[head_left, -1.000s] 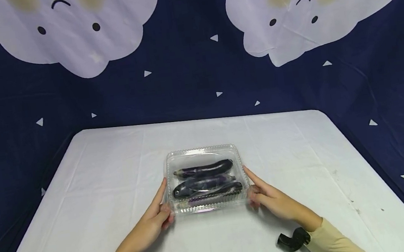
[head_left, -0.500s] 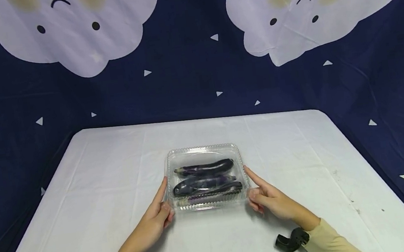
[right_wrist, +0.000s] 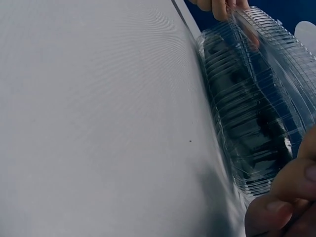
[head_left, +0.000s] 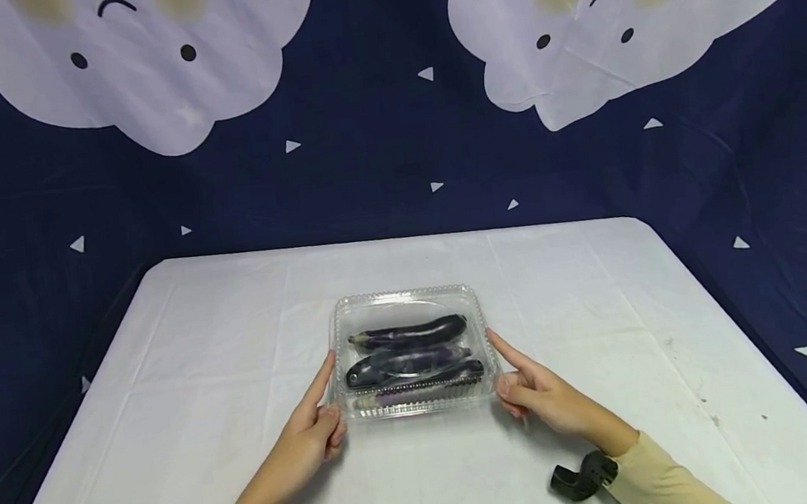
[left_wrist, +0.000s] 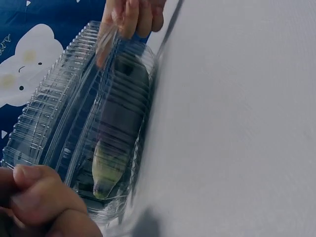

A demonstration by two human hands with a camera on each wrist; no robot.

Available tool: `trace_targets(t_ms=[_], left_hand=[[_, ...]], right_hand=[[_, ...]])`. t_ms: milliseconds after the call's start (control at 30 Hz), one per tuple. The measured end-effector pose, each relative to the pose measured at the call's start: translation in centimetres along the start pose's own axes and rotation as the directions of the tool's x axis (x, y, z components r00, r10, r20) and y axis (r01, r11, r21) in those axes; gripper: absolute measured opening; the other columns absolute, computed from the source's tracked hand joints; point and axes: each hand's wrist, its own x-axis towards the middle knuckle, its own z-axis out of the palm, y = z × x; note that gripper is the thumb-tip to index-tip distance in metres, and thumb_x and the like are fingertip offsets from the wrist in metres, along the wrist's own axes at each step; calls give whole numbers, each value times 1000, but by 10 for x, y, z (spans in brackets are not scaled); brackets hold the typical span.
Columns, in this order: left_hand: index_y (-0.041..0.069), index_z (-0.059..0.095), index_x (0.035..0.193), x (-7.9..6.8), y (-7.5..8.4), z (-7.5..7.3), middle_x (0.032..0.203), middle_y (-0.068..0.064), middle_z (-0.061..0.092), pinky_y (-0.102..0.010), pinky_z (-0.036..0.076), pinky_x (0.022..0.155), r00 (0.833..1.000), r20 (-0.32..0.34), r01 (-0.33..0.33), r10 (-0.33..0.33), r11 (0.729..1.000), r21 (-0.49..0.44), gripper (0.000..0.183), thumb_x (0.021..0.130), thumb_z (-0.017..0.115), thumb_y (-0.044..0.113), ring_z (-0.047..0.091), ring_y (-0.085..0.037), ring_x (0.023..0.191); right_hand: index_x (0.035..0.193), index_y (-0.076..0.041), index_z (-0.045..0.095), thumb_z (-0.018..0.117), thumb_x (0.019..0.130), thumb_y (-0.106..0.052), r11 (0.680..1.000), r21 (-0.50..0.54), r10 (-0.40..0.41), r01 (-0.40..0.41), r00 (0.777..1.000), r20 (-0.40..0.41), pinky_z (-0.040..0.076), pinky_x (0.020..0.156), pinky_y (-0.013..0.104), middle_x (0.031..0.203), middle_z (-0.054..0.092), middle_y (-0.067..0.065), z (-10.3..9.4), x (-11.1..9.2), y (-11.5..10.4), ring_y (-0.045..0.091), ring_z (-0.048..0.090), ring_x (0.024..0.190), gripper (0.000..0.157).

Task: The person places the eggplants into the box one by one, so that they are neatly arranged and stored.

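Note:
A clear plastic clamshell box (head_left: 400, 296), its lid down, lies near the middle of the white table with several dark purple eggplants (head_left: 408, 335) inside. My left hand (head_left: 305, 436) grips its left side and my right hand (head_left: 542, 396) its right side. Each index finger stretches along the box's side, while the thumb and other fingers curl at the near corner. From the left wrist, the ribbed side and an eggplant's pale end (left_wrist: 106, 168) show through the plastic. The right wrist view has the right thumb and fingers (right_wrist: 281, 192) at the box's near corner.
White cloth covers the table (head_left: 229, 307), with a few small specks toward its right. Behind it hangs a navy curtain (head_left: 365, 181) printed with clouds and triangles. Black wrist mounts (head_left: 586, 477) sit at both sleeves.
The box and both hands have shifted very slightly away from me. Both hands keep the same hold on its sides.

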Motion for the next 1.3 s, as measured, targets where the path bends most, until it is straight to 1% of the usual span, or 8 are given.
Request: trace_targets(t_ms=[233,333,500,667,800,1000,1200,1300], left_hand=[[27,6,161,2,-2,0,70,-2,40,-20,35,54,999,2,-32,32,999,-3,70,103,29,-5,40,-7,61],[27,6,161,2,-2,0,70,-2,38,-21,35,54,999,8,-40,40,999,-4,71,103,30,-6,40,-7,61],[32,3,161,2,-2,1,72,-2,40,-21,36,54,1000,26,-7,7,1000,-17,71,104,29,-3,40,-8,62],[34,-4,160,2,-2,2,74,-3,43,-20,37,52,998,68,7,-7,1000,-8,68,106,22,1,39,-8,58],[31,0,161,2,-1,4,73,-2,40,-19,35,51,999,40,10,-8,999,-37,68,105,23,0,38,-7,55],[33,5,160,1,0,5,70,-1,40,-19,34,51,999,7,34,-34,996,-87,69,105,26,-1,36,-6,53],[35,7,160,1,1,5,71,-1,39,-19,32,51,999,6,39,-39,993,-107,69,105,27,-1,34,-5,55],[37,8,159,3,2,6,70,-1,38,-18,32,51,998,-7,58,-59,992,-108,69,105,27,-1,34,-6,55]], right_hand=[[158,-3,-7,43,102,3,999,-23,30,-31,999,-24,37,52,40,67,39,23,-3,1,0,34,36,56,76],[159,-4,-6,44,101,3,999,-20,36,-37,999,-33,37,52,39,66,41,19,-3,0,1,33,36,56,76],[159,-7,-8,42,102,2,999,-17,48,-48,998,-34,37,52,39,67,45,11,-2,-1,4,32,37,57,76],[159,-15,-11,37,105,-2,997,-15,69,-69,997,-19,37,49,40,69,47,22,1,-2,5,28,42,56,73],[159,-14,-12,37,105,0,998,42,53,-53,998,-14,31,46,42,67,42,25,1,-1,5,26,39,54,74],[159,-14,-11,38,104,2,995,80,56,-55,998,-3,24,45,43,67,48,7,-1,-1,6,20,39,53,76],[159,-11,-12,37,101,7,995,94,38,-38,999,0,21,45,42,65,45,8,-2,0,4,22,37,54,78],[159,-13,-11,38,100,7,992,108,68,-66,998,-17,20,47,42,66,46,2,-1,0,4,19,37,55,79]])
